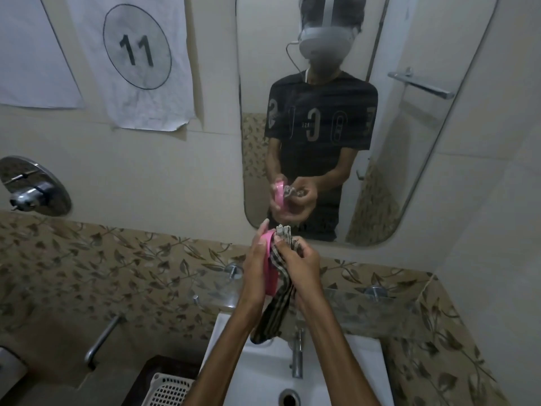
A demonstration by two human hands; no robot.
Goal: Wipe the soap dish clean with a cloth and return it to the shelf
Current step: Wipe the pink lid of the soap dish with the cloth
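Observation:
A pink soap dish (270,265) is held on edge above the basin, gripped by my left hand (257,268) from its left side. My right hand (304,266) presses a checked brown and cream cloth (278,291) against the dish's right face. The cloth's loose end hangs down toward the sink. A glass shelf (351,294) runs along the wall just behind and to the right of my hands, below the mirror.
A white sink (345,364) with a chrome tap (297,356) lies under my arms. The mirror (322,112) shows a person's reflection. A shower mixer (32,189) and spout (101,341) are at the left, with a white basket (169,391) on the floor.

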